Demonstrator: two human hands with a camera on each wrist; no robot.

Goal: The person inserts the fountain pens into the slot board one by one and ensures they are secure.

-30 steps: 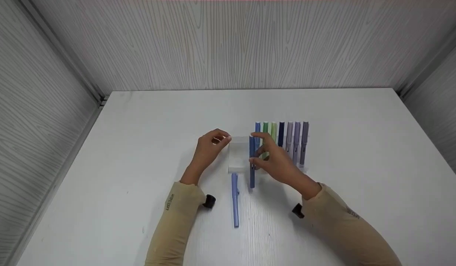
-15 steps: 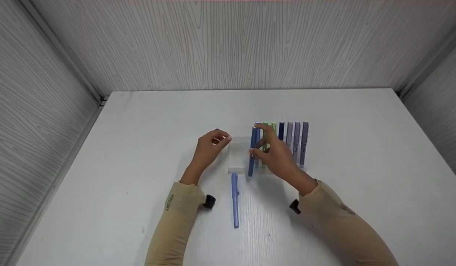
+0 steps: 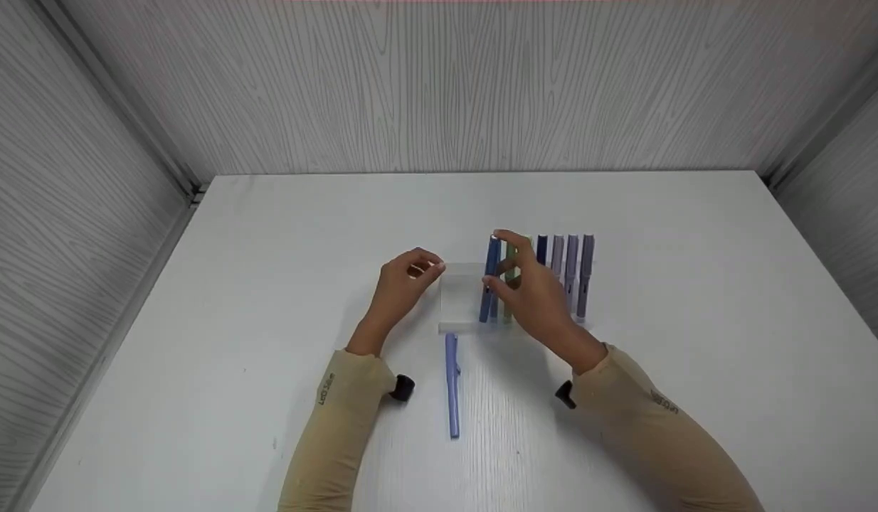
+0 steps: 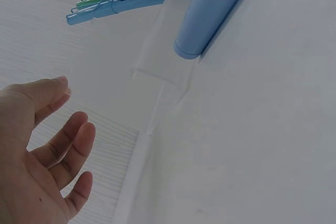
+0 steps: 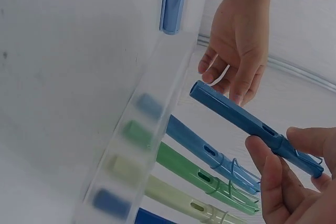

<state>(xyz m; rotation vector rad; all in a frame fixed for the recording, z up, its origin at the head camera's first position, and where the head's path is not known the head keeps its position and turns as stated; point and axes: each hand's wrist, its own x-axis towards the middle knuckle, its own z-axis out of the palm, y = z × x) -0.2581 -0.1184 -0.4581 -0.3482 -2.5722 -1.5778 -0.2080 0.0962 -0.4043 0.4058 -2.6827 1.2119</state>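
Note:
In the head view my left hand is at the left end of a clear pen rack, thumb and index finger pinching its back corner. My right hand holds a dark blue pen between thumb and fingers. The pen stands nearly upright, its lower end close over the rack's front strip, just left of the racked pens. Beside it a lighter blue pen leans in the rack, then a green pen and a pale green pen, partly hidden by the right hand in the head view.
Farther right in the rack are a navy pen and several purple pens. A light blue pen lies on the white table in front of the rack's left end. Grey wood-grain panels enclose the table.
My right hand has moved the dark blue pen away from me, up to the rack beside the lighter blue pen. The left hand and the lying pen have stayed in place.

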